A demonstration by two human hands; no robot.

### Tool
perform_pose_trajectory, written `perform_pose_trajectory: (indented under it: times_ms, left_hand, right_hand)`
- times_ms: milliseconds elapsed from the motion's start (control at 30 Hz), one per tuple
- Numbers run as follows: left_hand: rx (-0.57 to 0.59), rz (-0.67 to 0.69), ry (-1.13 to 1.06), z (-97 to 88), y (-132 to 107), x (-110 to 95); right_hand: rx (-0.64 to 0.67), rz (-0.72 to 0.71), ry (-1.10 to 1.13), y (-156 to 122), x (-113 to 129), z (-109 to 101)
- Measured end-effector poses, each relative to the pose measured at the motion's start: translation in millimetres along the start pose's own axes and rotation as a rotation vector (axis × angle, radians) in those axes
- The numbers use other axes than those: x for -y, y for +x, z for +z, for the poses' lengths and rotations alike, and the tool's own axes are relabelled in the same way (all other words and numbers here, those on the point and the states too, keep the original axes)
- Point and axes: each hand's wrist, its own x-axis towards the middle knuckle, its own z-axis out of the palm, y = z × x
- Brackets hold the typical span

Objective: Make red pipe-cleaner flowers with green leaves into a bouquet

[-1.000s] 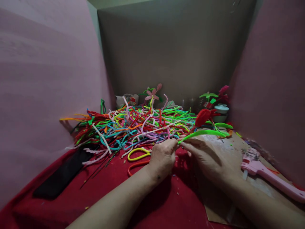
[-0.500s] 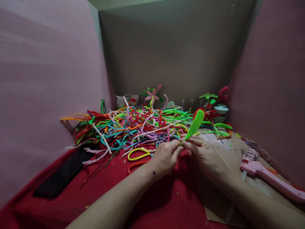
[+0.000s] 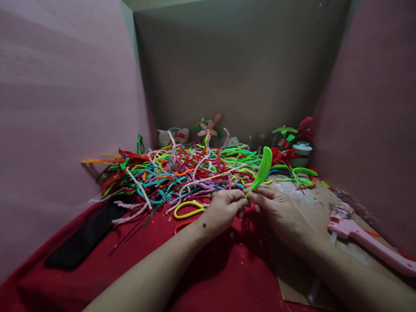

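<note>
Fingers (image 3: 236, 204) of the left hand (image 3: 221, 212) and of the right hand (image 3: 286, 216) both pinch the narrow lower end of a green leaf (image 3: 262, 169), tips meeting at the stem. Clock taken with those tips as centre, 12 at the far side: leaf blade points to between 12 and 1, clear of the red-clothed surface (image 3: 247, 277). Step in hand judged to be working or tightening the base. Method: anchor with one pinch close under the blade, turn the end with the other in small, even moves; keep pressure on the stem and off the soft blade, which would probably crease or flatten if squeezed. Bare wire tips, if any, are hidden by the fingers; feel for them. Appearance: bright lime, fuzzy, long and slender, widest toward the rounded tip, faint lengthwise ridges, slight curve. Blade looks even, no gaps made out. Red bud (image 3: 276, 156) lies just beyond it toward 1 to 2; pipe-cleaner pile (image 3: 191, 173) toward 10 to 11; yellow scissor handle (image 3: 188, 210) near 9; pink glue gun (image 3: 357, 232) toward 3 to 4.
</note>
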Motion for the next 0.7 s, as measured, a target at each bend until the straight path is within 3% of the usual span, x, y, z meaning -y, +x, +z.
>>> perform_pose_trajectory:
  times_ms: [133, 233, 500, 700]
  left_hand:
    - [0.141, -0.119, -0.393, -2.5, 0.3, 3.7]
    - [0.222, -0.19, -0.565, -4.0, -0.1, 7.0]
    - [0.337, -0.246, -0.782, -4.1, -3.6, 2.7]
    - [0.411, -0.245, -0.827, -3.3, -3.5, 8.9]
  right_hand:
    - [0.077, 0.054, 0.198, 2.8, -13.5, -2.0]
    - [0.149, 0.079, 0.34, 5.6, -20.7, -3.4]
    - [0.21, 0.047, 0.454, 6.1, -16.7, -7.2]
    - [0.215, 0.078, 0.516, 3.7, -15.8, -5.3]
